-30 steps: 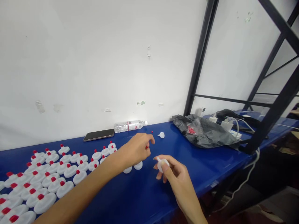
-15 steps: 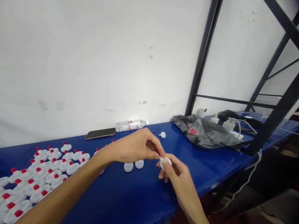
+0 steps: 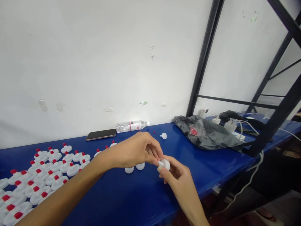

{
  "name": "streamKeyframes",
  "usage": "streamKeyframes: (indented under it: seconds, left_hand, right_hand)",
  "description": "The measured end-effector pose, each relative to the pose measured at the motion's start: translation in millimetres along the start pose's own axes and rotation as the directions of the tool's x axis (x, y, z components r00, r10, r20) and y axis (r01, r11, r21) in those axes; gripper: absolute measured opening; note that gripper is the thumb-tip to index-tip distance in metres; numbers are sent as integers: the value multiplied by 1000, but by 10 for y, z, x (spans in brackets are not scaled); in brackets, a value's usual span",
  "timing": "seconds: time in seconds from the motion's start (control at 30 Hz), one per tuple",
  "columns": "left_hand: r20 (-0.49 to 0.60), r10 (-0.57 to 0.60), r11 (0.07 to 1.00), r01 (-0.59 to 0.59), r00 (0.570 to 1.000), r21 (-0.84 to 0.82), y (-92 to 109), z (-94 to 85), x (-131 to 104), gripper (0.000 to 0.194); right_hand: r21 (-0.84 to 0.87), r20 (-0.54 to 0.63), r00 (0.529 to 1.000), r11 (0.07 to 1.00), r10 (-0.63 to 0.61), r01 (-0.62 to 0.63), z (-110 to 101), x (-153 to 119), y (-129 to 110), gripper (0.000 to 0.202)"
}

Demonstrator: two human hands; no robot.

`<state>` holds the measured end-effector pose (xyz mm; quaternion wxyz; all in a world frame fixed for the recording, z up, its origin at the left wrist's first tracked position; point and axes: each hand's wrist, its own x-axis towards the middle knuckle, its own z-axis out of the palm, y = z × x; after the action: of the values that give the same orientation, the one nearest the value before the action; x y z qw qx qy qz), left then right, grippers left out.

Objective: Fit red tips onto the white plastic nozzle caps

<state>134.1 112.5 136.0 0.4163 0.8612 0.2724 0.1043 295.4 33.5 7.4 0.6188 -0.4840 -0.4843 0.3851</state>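
Note:
My right hand is closed around a white nozzle cap, thumb in front and fingers behind, its narrow spout pointing left. At the spout's tip, my left hand pinches thumb and forefinger together; a trace of red shows there, apparently a small red tip cap mostly covered by the fingers. Two white caps stand on the blue table, partly behind my left hand. Another white nozzle cap lies farther back, near a tiny red tip cap.
Many white caps with red tips crowd the table's left side. Along the wall lie a phone and a clear water bottle. At right are a black plastic bag with a packet of red pieces, chargers and a dark metal frame.
The white nozzle cap in my right hand has tilted, its spout now turned toward my left fingertips. Both hands have shifted slightly; my left fingers stay at the spout tip.

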Motion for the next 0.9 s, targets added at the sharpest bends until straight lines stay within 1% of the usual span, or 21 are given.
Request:
streamKeyframes:
  seconds: [0.07, 0.13, 0.2, 0.27, 0.33, 0.43, 0.5, 0.57, 0.73, 0.9]
  left_hand:
    - [-9, -16, 999, 17, 1000, 41, -11, 16, 12, 15]
    - [-30, -45, 990, 48, 999, 130, -21, 26, 17, 16]
    - [-45, -74, 968, 82, 996, 236, -30, 27, 4, 13]
    - [-44, -89, 941, 99, 995, 325, -36, 31, -24, 20]
    - [-39, -76, 911, 86, 996, 404, -31, 49, -50, 28]
    - [-35, -13, 851, 30, 999, 524, 0, 105, -59, 25]
    - [-39, 13, 804, 13, 999, 595, 23, 144, -45, 24]
    - [-41, 35, 774, -1, 999, 633, 35, 170, -29, 23]
    - [-27, 76, 748, -39, 997, 662, 4, 191, -7, 26]
    - [-21, 101, 733, -60, 995, 678, -26, 204, -1, 29]
  right_hand:
    - [11, -3, 1000, 1000, 7, -7, 8, 2, 4, 42]
    - [26, 1, 1000, 1000, 15, -15, 11, 1, 7, 42]
    - [37, 2, 1000, 999, 28, -28, 7, -1, 14, 43]
    - [50, -5, 999, 998, 39, -39, 1, -4, 26, 44]
    - [55, -12, 999, 998, 37, -36, -3, -9, 41, 44]
    - [47, -17, 1000, 999, 19, -18, 1, -17, 57, 42]
    - [35, -21, 1000, 999, 8, -8, 3, -19, 57, 41]
    - [23, -20, 1000, 1000, 3, -2, -3, -19, 50, 39]
    - [-8, 24, 1000, 1000, 7, -7, -48, -8, 22, 36]
    - [11, 74, 997, 1000, 13, -14, -73, 15, 17, 42]
